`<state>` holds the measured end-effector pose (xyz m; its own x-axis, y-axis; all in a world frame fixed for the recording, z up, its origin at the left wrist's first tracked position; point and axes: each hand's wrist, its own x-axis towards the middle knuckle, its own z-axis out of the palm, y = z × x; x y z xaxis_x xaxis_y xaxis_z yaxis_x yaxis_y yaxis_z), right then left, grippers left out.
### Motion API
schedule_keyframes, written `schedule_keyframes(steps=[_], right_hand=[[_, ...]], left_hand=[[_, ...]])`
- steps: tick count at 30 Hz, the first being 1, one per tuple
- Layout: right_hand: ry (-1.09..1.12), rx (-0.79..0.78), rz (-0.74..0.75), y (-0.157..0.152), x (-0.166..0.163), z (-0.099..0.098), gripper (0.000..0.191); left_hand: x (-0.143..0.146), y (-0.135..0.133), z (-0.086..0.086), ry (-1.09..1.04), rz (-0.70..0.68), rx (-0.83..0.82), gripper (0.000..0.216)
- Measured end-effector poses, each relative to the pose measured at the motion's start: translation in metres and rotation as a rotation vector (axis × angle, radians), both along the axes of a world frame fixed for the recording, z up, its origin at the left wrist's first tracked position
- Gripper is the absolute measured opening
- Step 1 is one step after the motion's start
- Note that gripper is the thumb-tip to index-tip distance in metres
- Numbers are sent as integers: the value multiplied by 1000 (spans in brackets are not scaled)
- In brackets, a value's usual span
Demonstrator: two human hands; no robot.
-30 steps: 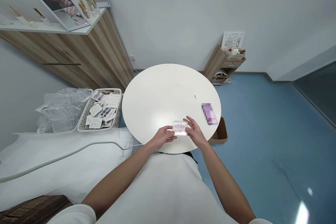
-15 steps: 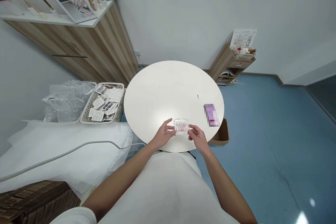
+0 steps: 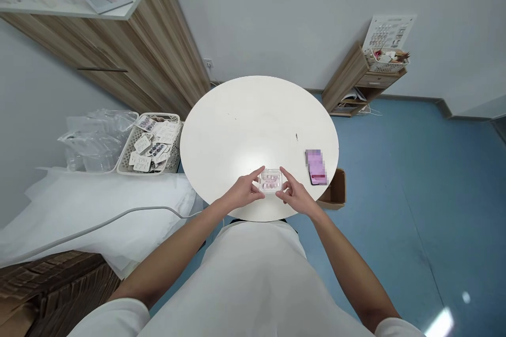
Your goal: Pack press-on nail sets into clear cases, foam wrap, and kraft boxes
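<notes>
A small clear plastic case (image 3: 271,181) holds two rows of pink press-on nails. It is over the near part of the round white table (image 3: 253,110); whether it rests on the top I cannot tell. My left hand (image 3: 245,189) grips the case's left edge, with the index finger at the upper corner and the thumb at the lower one. On the opposite edge my right hand (image 3: 295,195) grips it the same way. To the right lies a phone (image 3: 316,167) with a blurred purple screen.
White baskets at left hold printed cards (image 3: 152,142) and clear plastic packaging (image 3: 95,137). A grey cable (image 3: 130,216) crosses white sheeting. An open cardboard box (image 3: 335,190) stands below the table's right edge. Wooden cabinets (image 3: 158,47) and a small shelf unit (image 3: 351,81) line the wall.
My fingers have shifted to the case's corners, and my left index finger has come down onto its upper edge. The view has tilted slightly downward.
</notes>
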<state>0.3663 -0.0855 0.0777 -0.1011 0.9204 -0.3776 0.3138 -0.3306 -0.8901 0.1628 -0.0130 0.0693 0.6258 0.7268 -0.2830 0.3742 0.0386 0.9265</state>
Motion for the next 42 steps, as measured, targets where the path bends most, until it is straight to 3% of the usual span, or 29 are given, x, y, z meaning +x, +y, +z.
schedule_keyframes(steps=[6, 12, 17, 20, 24, 28, 34, 38, 42], right_hand=[[45, -71, 36, 13, 10, 11, 71], [-87, -21, 56, 15, 16, 21, 69], [-157, -54, 62, 21, 16, -5, 67], [-63, -102, 61, 22, 15, -21, 68], [29, -103, 93, 22, 15, -29, 74], [-57, 1, 130, 24, 12, -35, 80], [-154, 319, 178, 30, -3, -41, 76], [-89, 387, 316, 43, -16, -40, 64], [-59, 408, 306, 65, -38, -46, 52]], left_hand=[[9, 8, 14, 9, 18, -33, 72], [13, 8, 30, 43, -10, 2, 67], [19, 8, 5, 152, -5, 23, 67], [20, 6, -10, 168, -15, 61, 70], [16, 3, -18, 110, 16, 97, 82], [12, -1, -23, 97, 132, 84, 80], [2, -9, -32, -5, 263, 26, 78], [-13, -13, -34, -21, 363, 5, 79], [-32, -12, -37, -26, 527, -11, 84]])
